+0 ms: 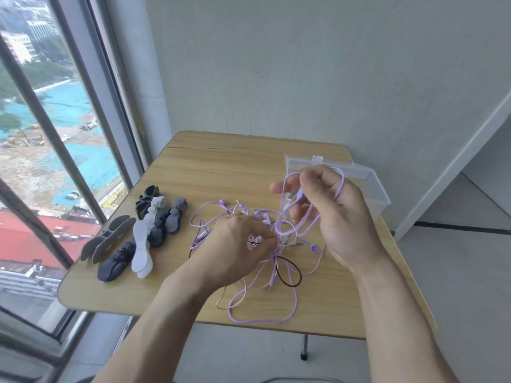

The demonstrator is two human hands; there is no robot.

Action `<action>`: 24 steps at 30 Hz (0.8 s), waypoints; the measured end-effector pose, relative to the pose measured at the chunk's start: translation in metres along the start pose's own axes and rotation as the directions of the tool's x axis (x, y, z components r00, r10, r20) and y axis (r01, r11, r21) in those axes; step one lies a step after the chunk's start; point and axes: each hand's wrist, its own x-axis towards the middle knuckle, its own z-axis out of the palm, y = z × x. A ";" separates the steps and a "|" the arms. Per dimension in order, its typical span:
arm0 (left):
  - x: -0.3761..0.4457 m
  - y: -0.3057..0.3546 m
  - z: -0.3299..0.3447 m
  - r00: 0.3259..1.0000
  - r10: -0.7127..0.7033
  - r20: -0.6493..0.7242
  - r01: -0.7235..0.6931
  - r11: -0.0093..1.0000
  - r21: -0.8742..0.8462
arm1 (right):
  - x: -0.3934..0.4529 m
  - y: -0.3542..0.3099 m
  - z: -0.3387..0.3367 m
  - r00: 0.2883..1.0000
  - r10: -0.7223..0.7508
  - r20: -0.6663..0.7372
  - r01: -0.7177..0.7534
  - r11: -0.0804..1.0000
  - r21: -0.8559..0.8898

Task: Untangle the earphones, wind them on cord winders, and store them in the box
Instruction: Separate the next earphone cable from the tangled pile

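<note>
1. Your right hand (326, 211) is raised above the light wooden folding table (249, 161), fingers curled, pinching a loop of thin lilac earphone cord (340, 186); the loop passes over the fingers and hangs down toward the tabletop.
2. Your left hand (235, 244) sits lower, on the tangled heap of lilac, pale pink and dark brown earphone cords (276, 261); its fingertips are drawn together in the knot, gripping strands there.
3. The tangle lies at the centre of the table, between your two hands. Loose loops trail toward the near edge, and one lilac earbud (314, 247) lies just right of the knot.
4. The clear plastic storage box (370, 186) stands behind your right hand, near the table's far right corner; your hand hides most of it, so what it contains cannot be told.
5. The flat butterfly-shaped cord winders in black, grey and white (143, 230) lie in a loose cluster on the left part of the table, apart from the cords.
6. A large window (41, 134) stands to the left of the table.
</note>
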 end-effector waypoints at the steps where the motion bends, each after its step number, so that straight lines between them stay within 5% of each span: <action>1: 0.000 -0.002 -0.001 1.000 0.005 -0.031 -0.005 1.000 0.008 | 0.001 0.000 0.000 1.000 -0.012 -0.015 0.012 1.000 -0.002; 5: 0.001 -0.003 -0.007 0.977 -0.018 -0.214 0.014 1.000 -0.021 | 0.002 0.009 -0.008 0.996 0.033 -0.082 -0.037 0.998 -0.053; 9: 0.002 0.009 -0.016 0.918 -0.082 -0.388 0.026 0.989 -0.147 | -0.002 0.014 -0.013 0.975 0.209 -0.069 -0.220 0.930 -0.295; 18: -0.005 0.020 -0.022 0.959 -0.176 -0.220 0.115 0.958 -0.263 | -0.005 0.026 0.004 0.956 0.286 0.071 -0.227 0.869 -0.440; 21: -0.005 0.013 -0.021 0.949 -0.235 -0.210 0.205 0.966 -0.155 | -0.005 0.026 0.004 0.938 0.324 0.123 -0.253 0.881 -0.399; 24: -0.003 0.006 -0.021 0.959 -0.185 -0.215 0.182 0.983 -0.037 | -0.004 0.026 0.003 0.961 0.276 0.028 -0.250 0.907 -0.339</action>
